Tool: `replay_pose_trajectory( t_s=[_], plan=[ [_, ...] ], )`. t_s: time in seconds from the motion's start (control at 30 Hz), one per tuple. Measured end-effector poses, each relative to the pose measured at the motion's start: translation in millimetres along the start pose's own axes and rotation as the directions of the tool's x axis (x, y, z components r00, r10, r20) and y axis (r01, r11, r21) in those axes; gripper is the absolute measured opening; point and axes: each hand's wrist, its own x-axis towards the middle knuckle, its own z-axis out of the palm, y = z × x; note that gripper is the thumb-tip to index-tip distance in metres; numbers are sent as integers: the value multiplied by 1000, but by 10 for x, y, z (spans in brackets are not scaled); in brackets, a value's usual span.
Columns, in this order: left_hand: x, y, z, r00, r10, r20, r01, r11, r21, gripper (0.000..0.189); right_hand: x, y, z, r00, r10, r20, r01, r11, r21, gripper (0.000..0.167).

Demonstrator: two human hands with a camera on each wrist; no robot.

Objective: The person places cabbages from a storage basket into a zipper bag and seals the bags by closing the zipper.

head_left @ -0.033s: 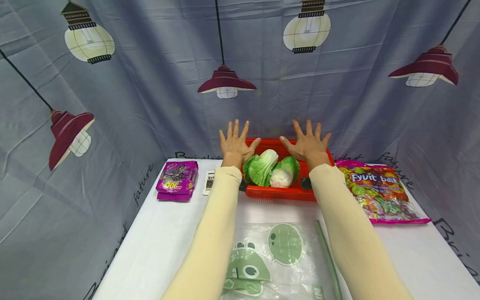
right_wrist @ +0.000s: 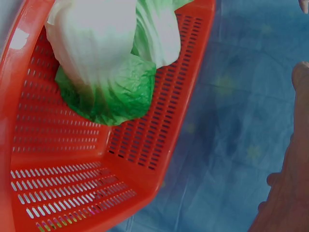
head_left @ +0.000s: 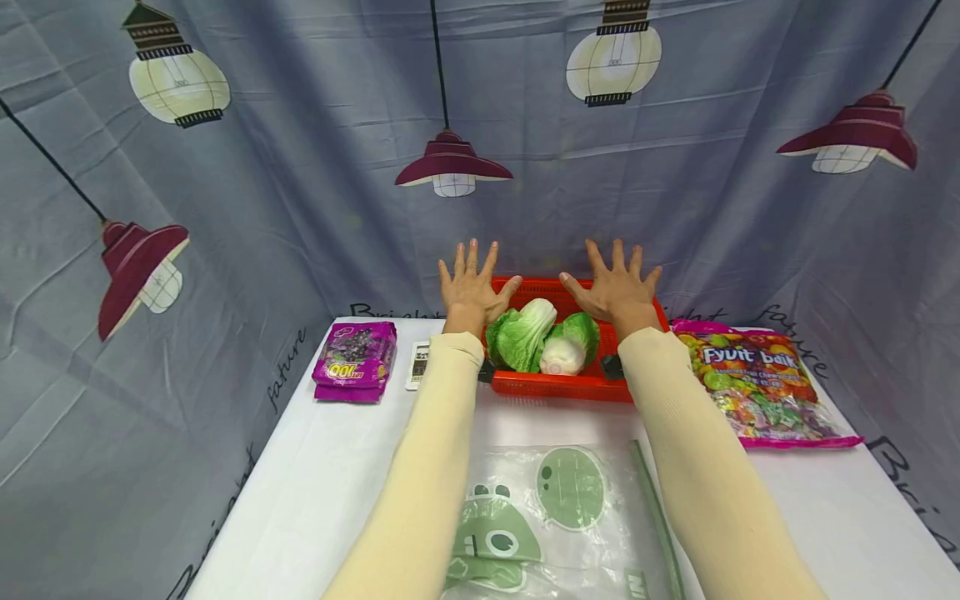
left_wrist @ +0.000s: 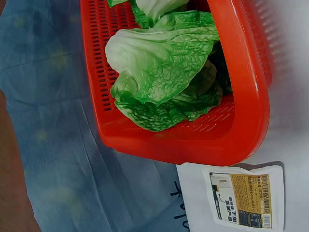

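Both bare hands are held out with fingers spread, and neither holds anything. My left hand point(head_left: 472, 293) is over the back left corner of a red plastic basket point(head_left: 562, 387); my right hand point(head_left: 618, 292) is over its back right part. Inside the basket lie two heads of Chinese cabbage, a left one point(head_left: 527, 335) and a right one point(head_left: 568, 346) with its white base forward. The left wrist view shows a leafy cabbage point(left_wrist: 164, 63) against the basket wall. In the right wrist view, the hand point(right_wrist: 289, 183) appears apart from the basket point(right_wrist: 133, 209).
A purple snack bag point(head_left: 355, 362) lies on the white table point(head_left: 315, 483) at left, beside a small white packet point(head_left: 417, 365). A large candy bag point(head_left: 765, 383) is at right. In front lies a clear plastic bag point(head_left: 573, 492) with green prints. A grey-blue curtain point(head_left: 517, 225) hangs behind.
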Motion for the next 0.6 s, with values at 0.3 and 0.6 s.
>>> replay_pose_trajectory(
  t_s=[0.3,0.6],
  plan=[
    [-49,-46,70,996,81,-22,-83,995,-62,78,-71,24,15,999,-46,19,45,998,32,92],
    [-727,-49,59,935,339,-100,-345,937,-50,71,-556,346,95,982,-177,-64,181,982,57,86]
  ],
)
